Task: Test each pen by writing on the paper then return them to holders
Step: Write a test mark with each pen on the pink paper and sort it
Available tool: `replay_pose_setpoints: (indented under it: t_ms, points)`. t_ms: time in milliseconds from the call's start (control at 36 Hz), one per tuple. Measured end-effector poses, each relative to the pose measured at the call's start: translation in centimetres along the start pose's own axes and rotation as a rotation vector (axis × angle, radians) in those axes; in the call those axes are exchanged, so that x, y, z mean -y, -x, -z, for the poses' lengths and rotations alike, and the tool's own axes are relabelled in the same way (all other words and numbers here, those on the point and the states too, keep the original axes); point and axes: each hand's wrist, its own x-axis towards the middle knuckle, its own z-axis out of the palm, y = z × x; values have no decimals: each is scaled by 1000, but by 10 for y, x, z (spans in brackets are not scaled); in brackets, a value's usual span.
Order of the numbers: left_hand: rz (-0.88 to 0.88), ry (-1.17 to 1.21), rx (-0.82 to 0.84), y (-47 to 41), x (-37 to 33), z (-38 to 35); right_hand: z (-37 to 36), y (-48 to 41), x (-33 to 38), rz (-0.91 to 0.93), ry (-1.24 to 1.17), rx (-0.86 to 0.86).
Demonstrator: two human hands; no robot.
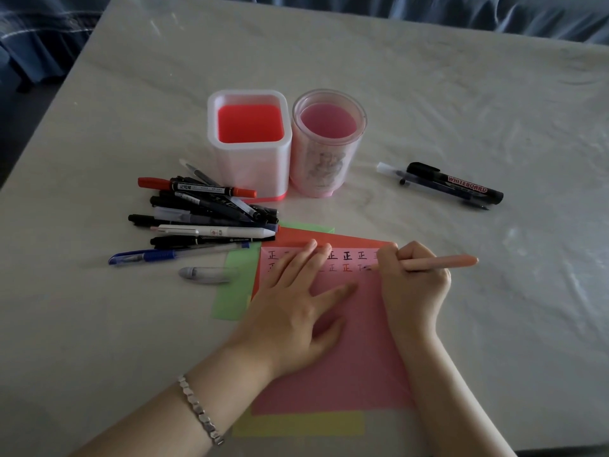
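In the head view, the right hand [412, 285] holds a peach-coloured pen [441, 262]. Its fingers are curled and clamped on the barrel near the tip, and the tip touches the pink paper [346, 357] at the end of the second row of written characters. The pen leans to the right, as is usual for writing.

The left hand [296, 311] lies flat on the same sheet with its fingers straight and apart, holding nothing. It probably presses the sheet down so that it does not slide under the strokes.

A green paper [230, 291] and a yellow paper [296, 423] show from under the pink one. A loose cap [204, 274] lies on the bench [461, 94] just beside the green paper.

The square holder [249, 143] and the round holder [328, 143] stand side by side behind the papers, and both look empty. A pile of pens [204, 212] lies to the left of them. A whiteboard marker [461, 184] and a clear pen [392, 169] lie well apart on the right, perhaps as the ones already tested.
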Motion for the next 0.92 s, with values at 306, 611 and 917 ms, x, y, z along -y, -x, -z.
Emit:
replay_pose_setpoints:
  t_ms: [306,611,917]
  points:
    - [-1,-1,5,0,1,0,-1,0,1,-19,22,22]
    - [-8,-3,-13,0,0,-1,-1,1,1,0,35,38]
    - [-26,-26,-31,0,2,-3,2,1,5,-73,-59,-68]
